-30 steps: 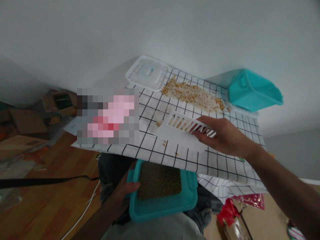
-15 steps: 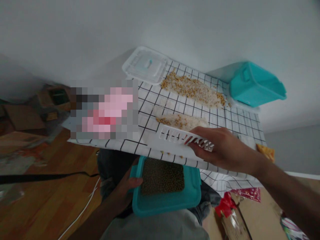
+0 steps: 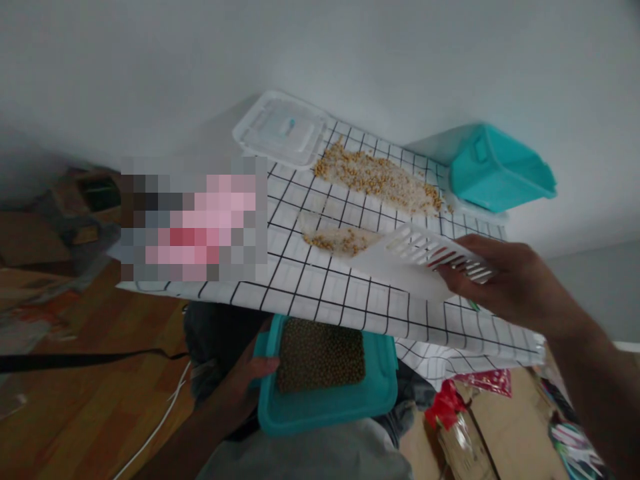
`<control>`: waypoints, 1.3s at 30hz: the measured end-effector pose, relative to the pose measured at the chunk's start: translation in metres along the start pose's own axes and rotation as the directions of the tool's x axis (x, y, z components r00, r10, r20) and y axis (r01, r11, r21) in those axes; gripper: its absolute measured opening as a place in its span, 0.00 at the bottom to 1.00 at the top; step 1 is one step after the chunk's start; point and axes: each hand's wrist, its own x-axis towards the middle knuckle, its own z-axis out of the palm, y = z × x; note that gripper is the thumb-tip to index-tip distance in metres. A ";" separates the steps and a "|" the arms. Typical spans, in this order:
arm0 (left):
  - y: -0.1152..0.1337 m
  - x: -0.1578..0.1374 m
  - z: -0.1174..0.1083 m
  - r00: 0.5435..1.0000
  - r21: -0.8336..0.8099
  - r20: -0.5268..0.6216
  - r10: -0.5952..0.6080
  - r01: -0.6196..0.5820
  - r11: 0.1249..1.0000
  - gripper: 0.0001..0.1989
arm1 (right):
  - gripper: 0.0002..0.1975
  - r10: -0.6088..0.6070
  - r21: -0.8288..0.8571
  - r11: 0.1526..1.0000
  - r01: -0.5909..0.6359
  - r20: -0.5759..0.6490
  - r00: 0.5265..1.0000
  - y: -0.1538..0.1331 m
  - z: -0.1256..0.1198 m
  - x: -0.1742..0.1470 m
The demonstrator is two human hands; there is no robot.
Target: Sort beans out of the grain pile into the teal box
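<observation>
My left hand [image 3: 247, 377] grips the left edge of a teal plastic container [image 3: 320, 417] that rests on my lap, just below the table edge. Small brownish-green beans [image 3: 320, 357] cover its bottom. Over the table, my right hand [image 3: 505, 283] pinches the right end of a white slotted plastic panel [image 3: 395, 267], which is tilted on its long edge. Beside the panel's left end lies a small pile of yellow beans mixed with white grains [image 3: 340, 240]. A larger mixed pile [image 3: 377, 177] stretches along the back of the table.
A checked cloth [image 3: 320, 293] covers the table. A clear lid [image 3: 283, 130] sits at the back left, and a teal bin [image 3: 500, 170] stands at the back right against the wall. The table's left part is blurred out. A red bag [image 3: 445, 403] and cardboard lie below right.
My right hand has moved the slotted panel to the right. The few beans near the table's front edge no longer show there. My left hand still holds the container.
</observation>
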 end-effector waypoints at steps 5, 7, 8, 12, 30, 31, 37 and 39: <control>-0.002 0.001 0.005 0.997 -0.044 -0.018 -0.069 0.068 0.997 0.31 | 0.08 -0.160 0.192 0.973 0.129 0.156 0.975 -0.011 0.023 0.013; -0.002 0.001 0.007 0.997 -0.038 -0.014 -0.076 0.075 0.996 0.31 | 0.08 -0.200 0.237 0.959 0.158 0.166 0.966 -0.017 0.028 0.029; -0.002 0.000 0.008 0.997 -0.037 -0.014 -0.080 0.079 0.996 0.31 | 0.08 -0.215 0.250 0.953 0.169 0.170 0.962 -0.019 0.030 0.038; -0.004 0.000 0.009 0.998 -0.067 -0.013 -0.055 0.054 0.996 0.34 | 0.07 -0.238 0.237 0.952 0.195 0.169 0.957 -0.021 0.032 0.076; -0.006 -0.001 0.001 0.999 -0.093 0.006 -0.039 0.040 0.995 0.39 | 0.08 -0.181 0.074 0.982 0.175 0.079 0.980 -0.017 0.013 0.119; -0.005 -0.001 0.002 0.999 -0.089 0.012 -0.045 0.046 0.995 0.39 | 0.08 -0.195 0.079 0.979 0.188 0.095 0.976 -0.018 0.014 0.121; -0.002 -0.002 0.002 0.999 -0.076 -0.020 -0.040 0.038 0.996 0.39 | 0.11 -0.258 0.079 0.965 0.251 0.113 0.959 -0.023 0.022 0.127; -0.002 -0.002 0.001 0.999 -0.075 -0.020 -0.046 0.045 0.996 0.39 | 0.11 -0.264 0.075 0.964 0.256 0.123 0.957 -0.024 0.022 0.127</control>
